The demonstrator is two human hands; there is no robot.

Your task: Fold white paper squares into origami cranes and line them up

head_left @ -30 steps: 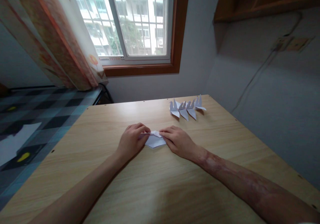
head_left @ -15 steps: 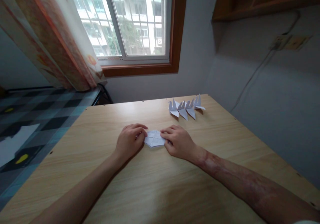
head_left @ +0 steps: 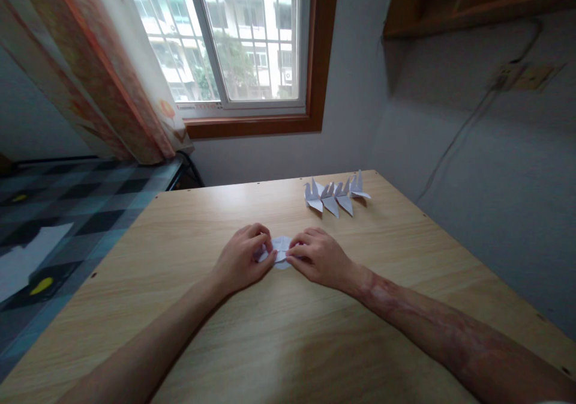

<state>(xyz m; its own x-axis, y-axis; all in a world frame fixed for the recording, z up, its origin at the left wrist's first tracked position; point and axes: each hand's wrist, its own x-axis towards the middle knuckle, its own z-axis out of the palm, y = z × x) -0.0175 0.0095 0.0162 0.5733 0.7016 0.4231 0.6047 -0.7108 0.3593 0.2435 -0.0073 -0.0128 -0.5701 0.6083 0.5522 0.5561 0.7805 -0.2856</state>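
Note:
A small folded white paper [head_left: 281, 245] lies on the wooden table [head_left: 252, 344], between my two hands. My left hand [head_left: 246, 253] is closed on its left side, thumb and fingers pinching a layer near the middle. From the right, my right hand [head_left: 320, 253] grips the paper's other side with thumb and fingertips. The near flap looks lifted, and the fingers cover both ends of the sheet. Beyond my right hand stand several folded white paper cranes [head_left: 336, 197] in a row, wings touching or overlapping.
To the left is a surface with a checked cloth [head_left: 112, 197], bearing white paper sheets [head_left: 38, 254]. A curtain [head_left: 103, 68] hangs beside the barred window [head_left: 256, 38]. At the right wall, a cable [head_left: 459, 140] runs down from a socket [head_left: 524, 78] below a wooden shelf [head_left: 477, 14].
My left hand has moved right and its thumb now reaches the paper's middle. My right fingers have closed in on the near edge, and the paper's near layer has been raised.

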